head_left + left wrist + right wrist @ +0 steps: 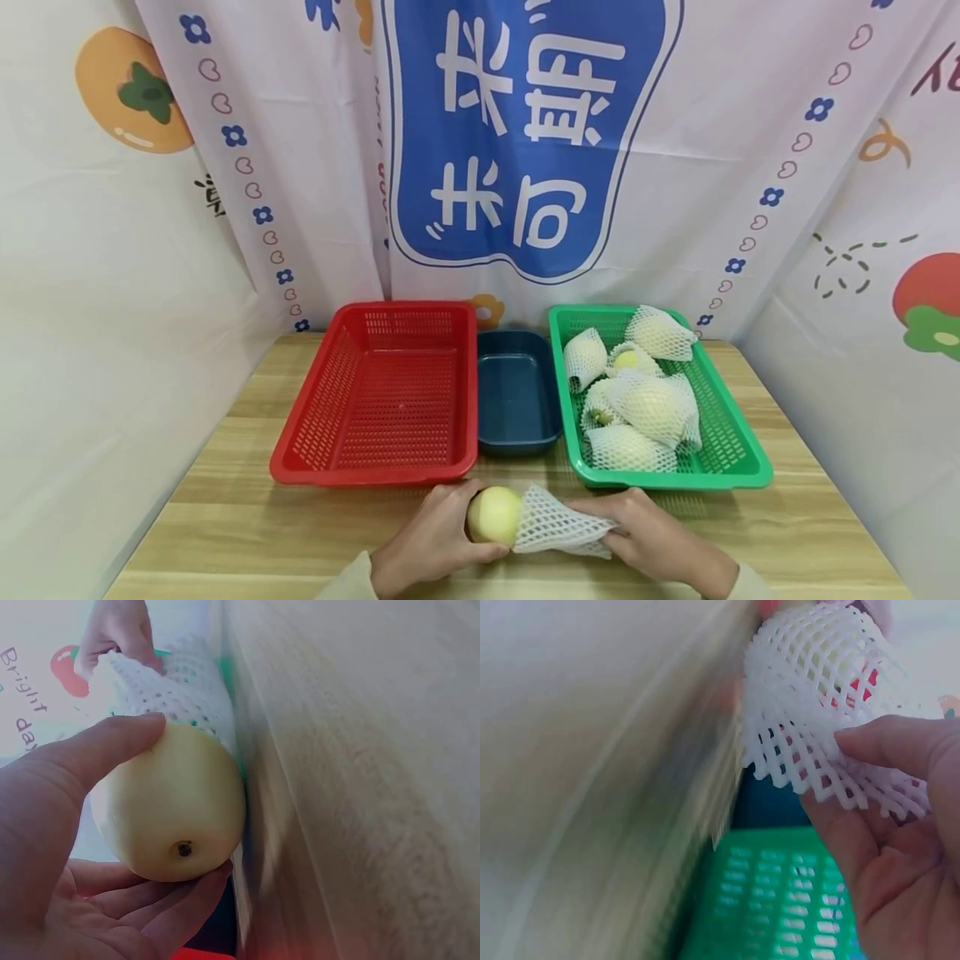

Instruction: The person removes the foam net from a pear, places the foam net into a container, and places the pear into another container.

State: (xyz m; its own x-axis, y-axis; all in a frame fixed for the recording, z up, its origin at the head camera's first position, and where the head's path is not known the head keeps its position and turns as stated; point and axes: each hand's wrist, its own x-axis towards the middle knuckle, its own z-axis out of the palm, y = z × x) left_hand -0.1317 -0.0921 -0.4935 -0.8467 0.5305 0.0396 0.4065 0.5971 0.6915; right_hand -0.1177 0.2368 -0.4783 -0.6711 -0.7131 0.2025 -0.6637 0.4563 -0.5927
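Observation:
My left hand holds a round pale-yellow pear above the front of the table, thumb on one side and fingers round the other. In the left wrist view the end of the pear with its small dark hollow faces the camera. A white foam net sleeve covers only the pear's right end and stretches away from it. My right hand pinches the loose end of that sleeve. Close up in the right wrist view, thumb and fingers grip the netting, whose cut edge flares out.
A red basket stands at the back left with nothing in it. Beside it is a dark blue tub. The green basket on the right holds several net-wrapped fruits. Printed cloth hangs behind the wooden table.

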